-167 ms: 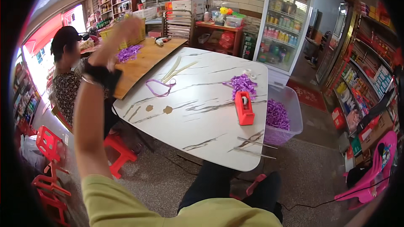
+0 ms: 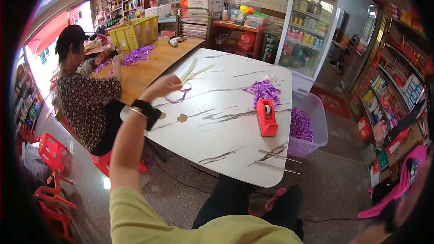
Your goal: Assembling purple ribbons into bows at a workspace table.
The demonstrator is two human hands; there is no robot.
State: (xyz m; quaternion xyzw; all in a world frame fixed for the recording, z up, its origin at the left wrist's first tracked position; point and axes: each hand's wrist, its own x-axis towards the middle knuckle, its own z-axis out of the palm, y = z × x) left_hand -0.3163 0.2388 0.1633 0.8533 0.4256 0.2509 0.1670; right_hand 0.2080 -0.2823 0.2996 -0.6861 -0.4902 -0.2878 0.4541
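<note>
My left hand (image 2: 162,86), with a dark band on its wrist, hangs over the left part of the marbled white table (image 2: 226,135). Its fingers are bent and drawn together; what they hold, if anything, is hidden. Close by lie a loop of purple ribbon (image 2: 184,94) and pale cream strips (image 2: 199,70). Two small brown patches, one of them a brown spot (image 2: 181,117), are nearer the table's left edge. My right hand (image 2: 418,183) is blurred at the far right rim, away from the table, beside a pink plastic chair (image 2: 398,192); its fingers cannot be made out.
A red tape dispenser (image 2: 266,119) stands before a purple ribbon pile (image 2: 262,92). Two thin metal rods (image 2: 280,156) overhang the front right edge. A clear bin (image 2: 318,126) holds purple pieces. At left, a person (image 2: 83,95) sits at a wooden table (image 2: 162,54) with a yellow crate (image 2: 133,34).
My left hand has come down and to the right, from high over the wooden table to above the white one. The seated person and yellow crate are now uncovered. My right hand has entered at the right rim.
</note>
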